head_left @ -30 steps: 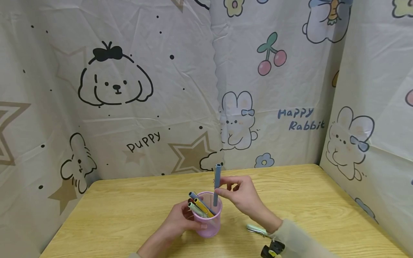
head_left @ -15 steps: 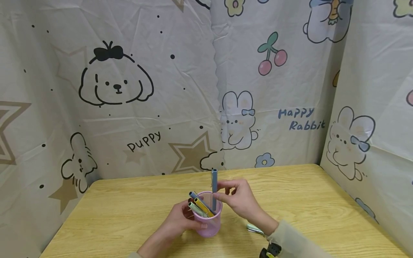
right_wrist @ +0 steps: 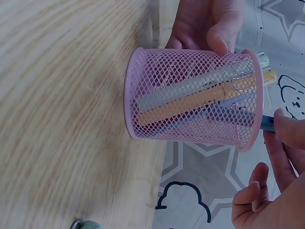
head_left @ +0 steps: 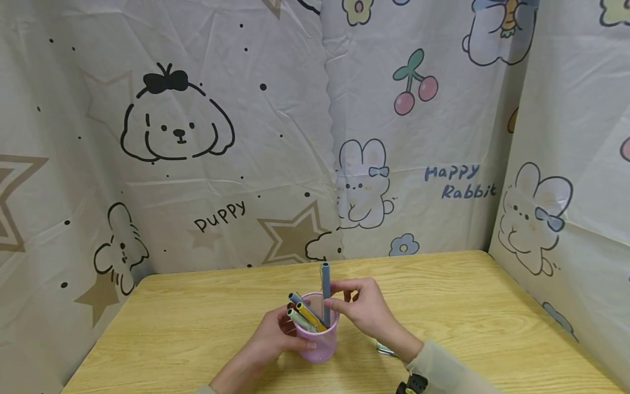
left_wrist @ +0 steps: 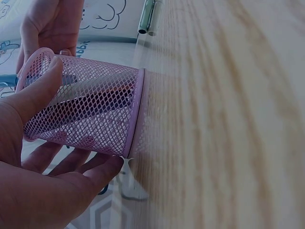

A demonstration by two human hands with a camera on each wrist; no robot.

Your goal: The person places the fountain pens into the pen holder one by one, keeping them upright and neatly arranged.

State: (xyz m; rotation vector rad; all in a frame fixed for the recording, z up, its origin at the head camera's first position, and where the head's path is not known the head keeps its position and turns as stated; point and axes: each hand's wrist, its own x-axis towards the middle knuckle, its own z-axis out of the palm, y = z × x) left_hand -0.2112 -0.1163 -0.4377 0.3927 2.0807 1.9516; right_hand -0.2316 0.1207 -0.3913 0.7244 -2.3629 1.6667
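A pink mesh pen holder [head_left: 320, 350] stands upright on the table. My left hand [head_left: 268, 335] grips its left side, the thumb in front and the fingers round the far side. Inside lean a yellow pen [head_left: 311, 316], a pale green pen [head_left: 299, 320] and a blue pen [head_left: 294, 297]. Between thumb and index finger my right hand [head_left: 366, 307] pinches another blue pen [head_left: 326, 282], upright at the right part of the rim. Its lower end is inside the holder, as the right wrist view shows through the mesh [right_wrist: 190, 100].
A light green pen [head_left: 385, 349] lies on the wooden table [head_left: 197, 328], partly covered by my right forearm. Behind the table hangs a printed cloth [head_left: 275, 137], which also stands along both sides.
My right hand has come slightly left and down, lowering the blue pen from above the rim into the holder. The left hand and the holder have stayed where they were.
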